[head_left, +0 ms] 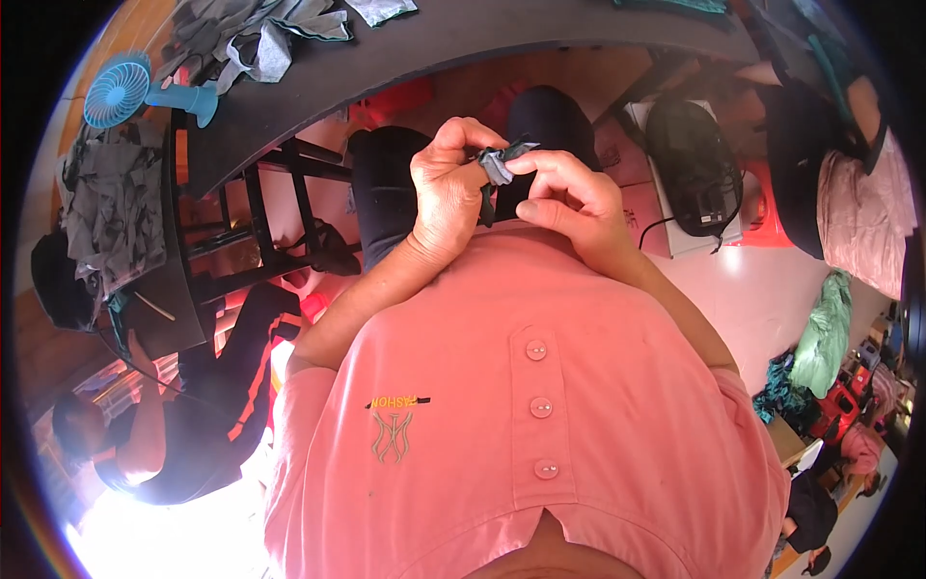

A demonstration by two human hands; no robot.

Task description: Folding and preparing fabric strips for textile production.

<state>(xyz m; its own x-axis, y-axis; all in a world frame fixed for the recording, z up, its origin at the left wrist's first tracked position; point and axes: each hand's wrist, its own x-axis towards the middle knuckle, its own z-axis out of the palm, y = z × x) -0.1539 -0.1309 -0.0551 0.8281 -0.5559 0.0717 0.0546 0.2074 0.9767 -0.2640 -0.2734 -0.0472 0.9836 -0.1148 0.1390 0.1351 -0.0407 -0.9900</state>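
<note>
A small piece of grey cloth (497,166) with darker, greenish edges is bunched up between my two hands, above my lap. My left hand (446,188) is closed on it, and the cloth wraps around one of its fingers. From the other side, my right hand (577,201) meets the same cloth with its index fingertip, the other fingers curled and the thumb a little apart below. A dark strip of the cloth hangs down beside the left fingers. How the right fingertips grip it is partly hidden.
A dark table (405,43) curves across ahead, bearing grey cloth pieces (260,43) and a blue fan (118,92). More grey cloth (116,207) lies at left. A black bag-like object (690,164) rests at right. Other people sit at lower left (183,425) and far right.
</note>
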